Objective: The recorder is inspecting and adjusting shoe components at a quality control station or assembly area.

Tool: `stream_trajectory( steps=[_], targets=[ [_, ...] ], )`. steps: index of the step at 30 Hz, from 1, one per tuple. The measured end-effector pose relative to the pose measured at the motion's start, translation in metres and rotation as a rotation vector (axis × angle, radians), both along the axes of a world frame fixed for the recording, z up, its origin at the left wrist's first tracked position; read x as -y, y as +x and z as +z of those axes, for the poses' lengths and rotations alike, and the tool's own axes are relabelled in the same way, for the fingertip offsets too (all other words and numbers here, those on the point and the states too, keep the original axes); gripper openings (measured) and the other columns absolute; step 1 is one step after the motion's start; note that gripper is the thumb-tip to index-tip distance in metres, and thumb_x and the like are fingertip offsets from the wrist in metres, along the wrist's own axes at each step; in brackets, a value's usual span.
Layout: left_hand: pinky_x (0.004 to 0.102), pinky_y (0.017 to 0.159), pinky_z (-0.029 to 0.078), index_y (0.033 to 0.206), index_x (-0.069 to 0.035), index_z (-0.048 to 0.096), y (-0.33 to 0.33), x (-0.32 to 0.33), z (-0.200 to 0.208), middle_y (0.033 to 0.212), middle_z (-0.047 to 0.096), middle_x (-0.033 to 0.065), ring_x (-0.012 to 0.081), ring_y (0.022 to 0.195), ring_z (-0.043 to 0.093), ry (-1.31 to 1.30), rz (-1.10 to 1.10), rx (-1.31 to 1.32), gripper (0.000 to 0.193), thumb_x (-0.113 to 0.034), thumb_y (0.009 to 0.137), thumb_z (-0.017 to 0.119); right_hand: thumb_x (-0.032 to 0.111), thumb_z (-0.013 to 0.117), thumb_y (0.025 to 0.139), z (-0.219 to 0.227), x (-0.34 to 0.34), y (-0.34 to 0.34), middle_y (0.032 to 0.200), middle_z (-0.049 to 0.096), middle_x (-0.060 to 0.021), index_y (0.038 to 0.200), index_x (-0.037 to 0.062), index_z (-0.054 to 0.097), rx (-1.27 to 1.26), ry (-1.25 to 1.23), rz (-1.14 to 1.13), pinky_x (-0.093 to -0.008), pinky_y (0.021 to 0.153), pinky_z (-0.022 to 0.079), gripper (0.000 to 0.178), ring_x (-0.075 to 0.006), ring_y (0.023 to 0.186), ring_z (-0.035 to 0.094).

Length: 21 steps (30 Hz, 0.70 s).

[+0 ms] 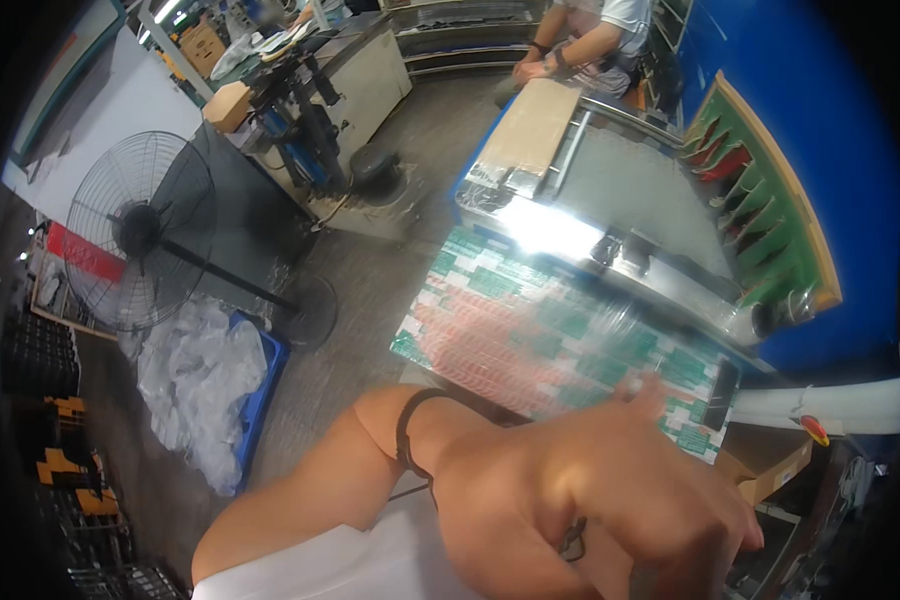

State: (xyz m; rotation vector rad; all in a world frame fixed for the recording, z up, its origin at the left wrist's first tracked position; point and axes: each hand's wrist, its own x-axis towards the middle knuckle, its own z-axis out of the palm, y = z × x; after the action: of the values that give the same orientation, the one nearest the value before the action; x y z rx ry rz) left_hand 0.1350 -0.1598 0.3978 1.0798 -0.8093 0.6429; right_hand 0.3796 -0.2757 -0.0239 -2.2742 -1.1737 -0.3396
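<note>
My left hand (490, 480), with a dark band round its wrist, reaches rightward from the lower left. Close to the camera, my right hand (670, 490) overlaps it, and the two are hard to tell apart. Blurred fingers show above the worktop (470, 345), which is covered in a green, white and red printed pattern under shiny clear film. The overlap and blur hide whether either hand holds anything. Toward the worktop's right end lies a black flat object (720, 395). White cloth (340, 560) shows below my left forearm.
Beyond the worktop stands a metal-edged machine (650, 190) with brown cardboard (530, 135) on it. At right are a white roll (830, 405) and an open carton (770, 475). A standing fan (140, 230) and a blue tray (260, 400) of crumpled plastic are left. Another person (595, 50) sits far back.
</note>
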Motion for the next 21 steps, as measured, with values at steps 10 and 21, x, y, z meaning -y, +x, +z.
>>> stream_trajectory(
  steps=[10, 21],
  targets=[
    [0.0453, 0.098, 0.052, 0.108, 0.003, 0.073, 0.010, 0.015, -0.004, 0.103, 0.075, 0.0132, 0.0268, 0.092, 0.073, -0.180, 0.165, 0.274, 0.027, -0.022, 0.098, 0.069, 0.038, 0.071, 0.106, 0.011, 0.001, 0.002, 0.156, 0.055, -0.0212, 0.136, 0.0046, 0.068, 0.018, -0.084, -0.006, -0.0620, 0.127, 0.028, 0.045, -0.0436, 0.149, 0.047],
    [0.0335, 0.063, 0.052, 0.111, 0.007, 0.074, 0.020, 0.015, 0.008, 0.094, 0.076, 0.0130, 0.0195, 0.072, 0.069, -0.242, 0.097, 0.537, 0.024, -0.003, 0.091, 0.068, 0.041, 0.068, 0.107, 0.018, -0.003, -0.003, 0.156, 0.055, -0.0205, 0.136, 0.0055, 0.068, 0.003, -0.027, -0.027, -0.0620, 0.127, 0.028, 0.046, -0.0436, 0.150, 0.046]
  ],
)
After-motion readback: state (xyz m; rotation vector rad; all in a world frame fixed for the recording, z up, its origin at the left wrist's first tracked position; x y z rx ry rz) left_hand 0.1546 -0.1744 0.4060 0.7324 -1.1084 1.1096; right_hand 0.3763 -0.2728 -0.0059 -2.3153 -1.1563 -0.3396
